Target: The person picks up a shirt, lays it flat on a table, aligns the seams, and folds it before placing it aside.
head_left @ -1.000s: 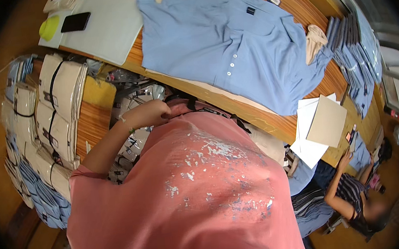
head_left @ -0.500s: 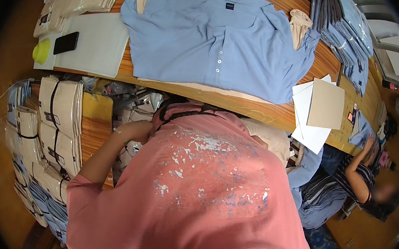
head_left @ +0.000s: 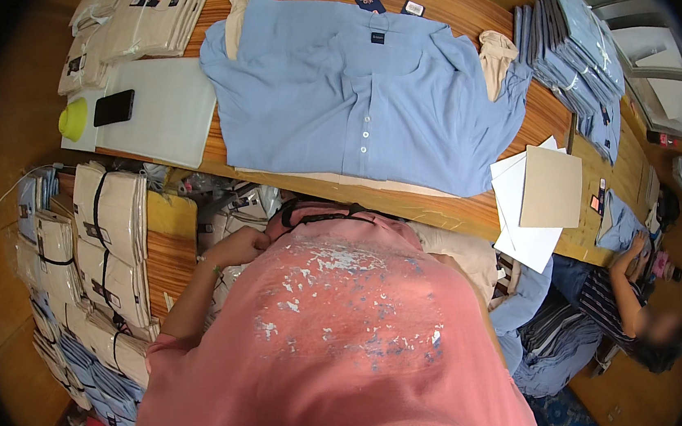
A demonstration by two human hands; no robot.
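Observation:
My left hand (head_left: 244,245) is at my waist, beside the hem of my pink shirt (head_left: 326,313). Its fingers look curled in, and whatever they may hold is hidden. Along the shirt's right side a strip of my right forearm shows; the right hand itself is out of sight behind my body. In front of me a light blue blouse (head_left: 297,94) lies spread face up on the wooden table (head_left: 480,210), its buttons down the middle. Beige cloth (head_left: 499,62) shows at both its sleeves and under its lower edge. Neither hand touches the blouse.
Left on the table are a white board (head_left: 171,114), a dark phone (head_left: 114,107) and folded beige garments (head_left: 151,26). Blue folded packs (head_left: 567,43) and card sheets (head_left: 550,185) lie right. Bundled garments (head_left: 107,211) stand low left. A co-worker (head_left: 624,301) handles blue cloth at right.
The whole view has shifted, so the blouse sits slightly lower and further left. My left hand has stayed near the waist, its knuckles now showing more. A red item has come into view at lower left.

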